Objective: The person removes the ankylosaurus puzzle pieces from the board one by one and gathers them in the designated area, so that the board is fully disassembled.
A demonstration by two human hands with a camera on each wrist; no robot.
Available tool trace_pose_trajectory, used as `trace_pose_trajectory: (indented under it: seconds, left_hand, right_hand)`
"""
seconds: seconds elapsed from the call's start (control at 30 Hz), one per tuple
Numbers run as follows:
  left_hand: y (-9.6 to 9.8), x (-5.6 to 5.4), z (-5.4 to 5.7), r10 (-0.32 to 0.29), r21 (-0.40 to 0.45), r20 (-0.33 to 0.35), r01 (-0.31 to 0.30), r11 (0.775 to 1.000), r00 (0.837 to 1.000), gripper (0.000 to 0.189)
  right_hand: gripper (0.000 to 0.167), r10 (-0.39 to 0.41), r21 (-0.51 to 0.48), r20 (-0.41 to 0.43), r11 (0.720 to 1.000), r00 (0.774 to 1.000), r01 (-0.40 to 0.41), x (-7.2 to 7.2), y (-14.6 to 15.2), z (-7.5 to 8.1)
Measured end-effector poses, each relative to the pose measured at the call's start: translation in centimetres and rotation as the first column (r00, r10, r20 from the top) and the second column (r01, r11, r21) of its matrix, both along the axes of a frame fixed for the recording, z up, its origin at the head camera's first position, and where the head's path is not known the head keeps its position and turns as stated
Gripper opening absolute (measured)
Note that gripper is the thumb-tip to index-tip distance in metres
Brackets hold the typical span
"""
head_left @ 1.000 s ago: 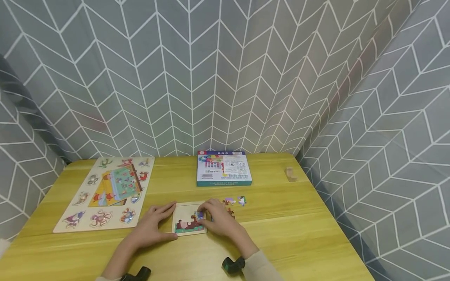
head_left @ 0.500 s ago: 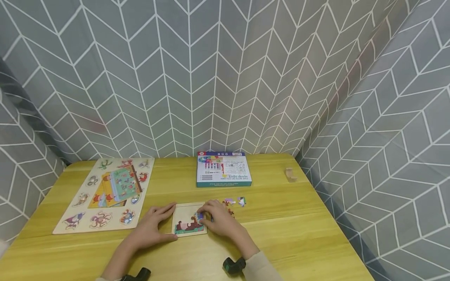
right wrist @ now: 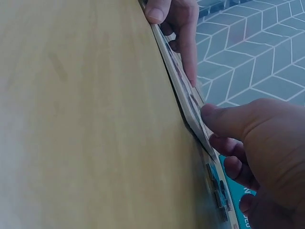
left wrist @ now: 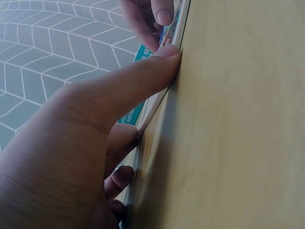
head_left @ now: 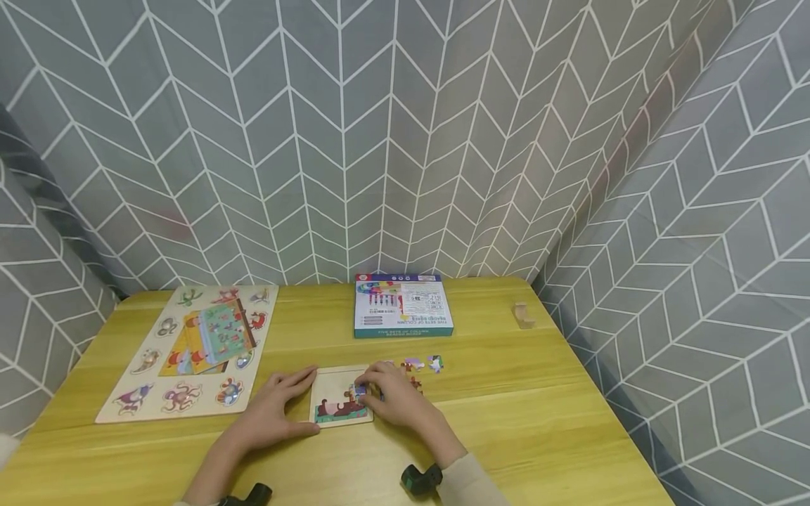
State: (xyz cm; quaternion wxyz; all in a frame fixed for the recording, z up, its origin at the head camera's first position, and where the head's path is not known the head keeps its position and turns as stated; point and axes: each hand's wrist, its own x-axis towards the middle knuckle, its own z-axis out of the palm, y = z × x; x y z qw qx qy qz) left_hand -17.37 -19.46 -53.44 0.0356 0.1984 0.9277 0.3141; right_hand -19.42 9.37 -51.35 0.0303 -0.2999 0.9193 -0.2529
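A small wooden jigsaw tray [head_left: 328,383] lies on the table, with brown and green picture pieces [head_left: 338,407] fitted along its near side. My left hand [head_left: 268,407] rests at the tray's left side, fingers extended to the far corner and thumb at the near corner. In the left wrist view, the thumb [left wrist: 164,59] presses the tray's edge. Over the tray's right part, my right hand [head_left: 400,397] pinches a blue-and-purple puzzle piece [head_left: 359,389] between thumb and fingers, close over the fitted pieces. Part of that piece is hidden behind the fingertips.
Several loose puzzle pieces [head_left: 435,363] lie right of the tray, some partly behind the right hand. A puzzle box [head_left: 405,306] stands at the back. On the left, a large sea-animal board [head_left: 142,379] carries picture cards [head_left: 221,330]. A small wooden block [head_left: 523,315] lies far right.
The right fingers and the pinched piece have shifted very slightly over the tray's right part. The left hand keeps its place.
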Motion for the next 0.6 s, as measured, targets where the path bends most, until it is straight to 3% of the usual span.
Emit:
trace_pose_trajectory:
  seconds: [0.3, 0.6]
  left_hand:
    - [0.0, 0.0, -0.1, 0.003, 0.008, -0.005, -0.003, 1.000, 1.000, 0.105]
    - [-0.1, -0.1, -0.3, -0.010, 0.022, -0.004, 0.010, 1.000, 1.000, 0.106]
  right_hand:
    - [0.029, -0.040, -0.084, 0.046, 0.996, 0.998, 0.043, 0.1, 1.2, 0.5]
    - [0.027, -0.174, -0.182, 0.078, 0.966, 0.982, 0.185, 0.4, 7.3, 0.5]
